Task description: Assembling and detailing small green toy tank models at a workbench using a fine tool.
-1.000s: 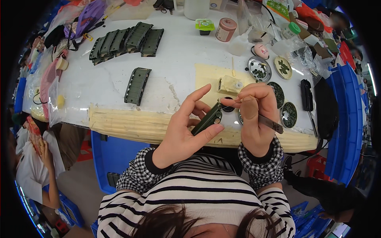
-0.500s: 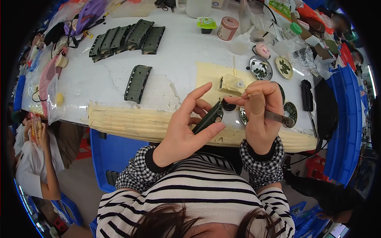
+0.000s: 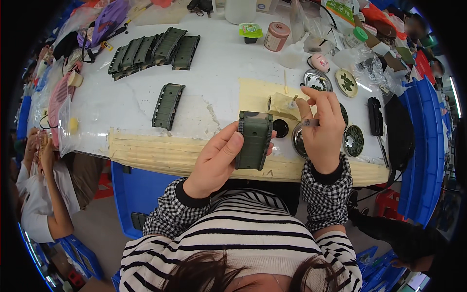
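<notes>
My left hand [image 3: 214,158] is closed round a curved, dark green ribbed casing [image 3: 255,141]. The casing stands nearly upright, its broad outer face turned toward me; brownish camouflage patches show at its top end. To the right, my right hand [image 3: 323,129] holds a metal tool, apparently tweezers [image 3: 310,122], of which only a short piece shows at the palm. Its index finger is raised, and the fingertips are near a tape-wrapped block [image 3: 283,106] with a white-topped piece. Between the hands sits a small round black dish [image 3: 280,128]. A similar green casing [image 3: 168,107] lies left on the table.
Several green casings [image 3: 154,47] lie overlapping at the far left. Round dishes of small dark green parts [image 3: 353,140] stand on the right, beside a black case [image 3: 375,117]. A blue bin [image 3: 146,182] is below the table's padded edge [image 3: 146,147]. Another person sits at left.
My left hand has turned the casing from a tilted, edge-on pose to upright with its broad face toward me. My right hand has drawn away from it, the tool now turned mostly out of sight.
</notes>
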A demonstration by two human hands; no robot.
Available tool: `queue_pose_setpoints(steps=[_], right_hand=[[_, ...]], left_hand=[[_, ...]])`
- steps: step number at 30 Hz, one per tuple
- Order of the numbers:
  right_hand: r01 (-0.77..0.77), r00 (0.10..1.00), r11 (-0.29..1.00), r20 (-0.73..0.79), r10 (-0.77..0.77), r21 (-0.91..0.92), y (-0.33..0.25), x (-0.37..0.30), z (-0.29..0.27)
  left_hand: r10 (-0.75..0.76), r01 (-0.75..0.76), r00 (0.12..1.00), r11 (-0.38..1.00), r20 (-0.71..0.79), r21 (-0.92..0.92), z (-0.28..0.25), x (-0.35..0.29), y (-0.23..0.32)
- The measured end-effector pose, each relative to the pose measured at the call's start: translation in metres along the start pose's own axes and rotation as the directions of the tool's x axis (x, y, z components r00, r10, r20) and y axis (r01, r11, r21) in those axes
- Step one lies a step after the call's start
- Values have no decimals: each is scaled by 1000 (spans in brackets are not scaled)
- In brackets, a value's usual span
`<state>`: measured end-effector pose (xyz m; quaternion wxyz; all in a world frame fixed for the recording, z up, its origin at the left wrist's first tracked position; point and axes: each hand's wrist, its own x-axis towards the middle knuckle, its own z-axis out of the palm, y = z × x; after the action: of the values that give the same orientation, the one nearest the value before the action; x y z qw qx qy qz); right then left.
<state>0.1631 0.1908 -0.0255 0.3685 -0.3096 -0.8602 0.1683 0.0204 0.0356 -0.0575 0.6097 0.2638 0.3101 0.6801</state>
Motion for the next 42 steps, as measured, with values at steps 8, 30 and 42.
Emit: queue_pose_setpoints(steps=[8, 30, 42], right_hand=[[117, 984, 972, 107, -140, 203, -38, -6, -25], [320, 946, 946, 39, -323, 60, -44, -6, -23], [475, 857, 875, 176, -483, 89, -53, -6, -15]], left_hand=[[83, -89, 996, 979, 42, 184, 0, -2, 0], [160, -170, 985, 944, 60, 283, 6, -3, 1], [244, -278, 961, 840, 132, 467, -1, -10, -2]])
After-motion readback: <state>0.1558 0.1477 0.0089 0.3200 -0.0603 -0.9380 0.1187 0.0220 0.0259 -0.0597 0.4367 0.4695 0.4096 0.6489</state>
